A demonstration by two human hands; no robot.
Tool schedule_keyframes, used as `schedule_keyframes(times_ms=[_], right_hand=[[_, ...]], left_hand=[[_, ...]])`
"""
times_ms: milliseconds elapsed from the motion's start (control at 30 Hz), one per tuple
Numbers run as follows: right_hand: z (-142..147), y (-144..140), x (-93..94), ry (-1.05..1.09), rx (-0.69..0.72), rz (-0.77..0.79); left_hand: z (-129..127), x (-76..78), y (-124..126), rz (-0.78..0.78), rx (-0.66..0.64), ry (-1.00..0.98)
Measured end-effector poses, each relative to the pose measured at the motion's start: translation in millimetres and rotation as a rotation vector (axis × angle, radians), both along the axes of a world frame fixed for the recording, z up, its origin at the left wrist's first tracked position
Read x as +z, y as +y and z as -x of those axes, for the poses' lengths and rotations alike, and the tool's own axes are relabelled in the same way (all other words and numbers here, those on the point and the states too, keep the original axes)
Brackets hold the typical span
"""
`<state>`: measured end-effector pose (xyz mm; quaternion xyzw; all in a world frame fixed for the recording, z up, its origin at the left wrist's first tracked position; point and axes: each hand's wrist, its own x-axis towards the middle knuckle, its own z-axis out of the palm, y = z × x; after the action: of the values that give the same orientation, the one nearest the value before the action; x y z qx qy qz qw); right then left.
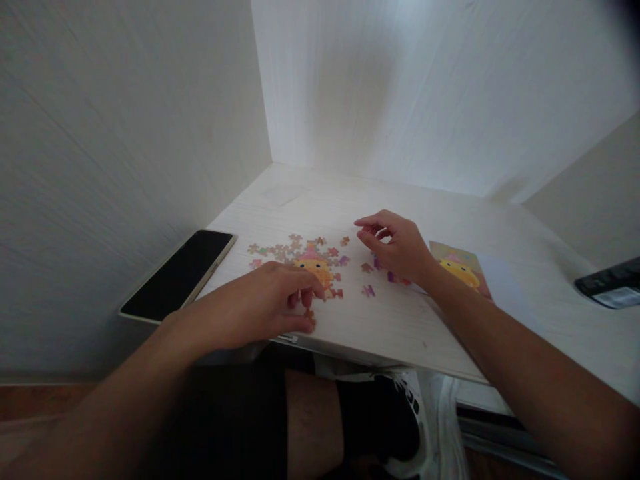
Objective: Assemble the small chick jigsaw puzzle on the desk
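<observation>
— Right, head view first: where are the hands?

— Both are over the white desk (400,320). The left hand (260,307) rests near the front edge, fingers curled in, thumb and fingertips pinched close at a small puzzle piece (311,315) by that edge. Whether it truly grips the piece I cannot tell; the piece is tiny and half hidden by the fingers.

— And the right?

— The right hand (397,250) sits further back toward the middle of the desk, palm down, fingers loosely bent and partly spread, forefinger stretched toward the left. Nothing shows in its hold. Some purple loose pieces (369,290) lie just beside and under it.

— Where is the puzzle itself?

— The part-built puzzle (313,263), a yellow figure with a pink top, lies between the two hands, just beyond the left fingertips. More scattered pieces ring it toward the back-left.

— Anything else on the desk?

— A dark phone (180,273) lies face up at the left edge, hanging partly over it. A picture card (463,267) with the same yellow figure lies just behind the right wrist. A black remote-like object (610,283) sits at the right edge. Below the front edge the person's knee (310,420) and a black-and-white shoe (400,413) show.
</observation>
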<state>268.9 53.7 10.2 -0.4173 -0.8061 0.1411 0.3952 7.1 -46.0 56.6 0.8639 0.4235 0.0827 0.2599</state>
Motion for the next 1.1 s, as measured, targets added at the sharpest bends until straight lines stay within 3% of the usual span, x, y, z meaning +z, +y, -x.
schedule_keyframes(times_ms=[200,433,867,1100], right_hand=[[1,0,-0.5,-0.006,0.014,0.007],[2,0,-0.4,-0.029,0.007,0.02],[3,-3,0.3,-0.051,0.059,0.041],[14,-23,9.1,-0.09,0.231,0.038]], left_hand=[[9,0.9,2,0.027,-0.03,0.016],[1,-4.1,0,0.015,-0.098,-0.007],[11,3.9,-1,-0.062,-0.028,0.046],[17,1.6,5,-0.213,0.012,0.066]])
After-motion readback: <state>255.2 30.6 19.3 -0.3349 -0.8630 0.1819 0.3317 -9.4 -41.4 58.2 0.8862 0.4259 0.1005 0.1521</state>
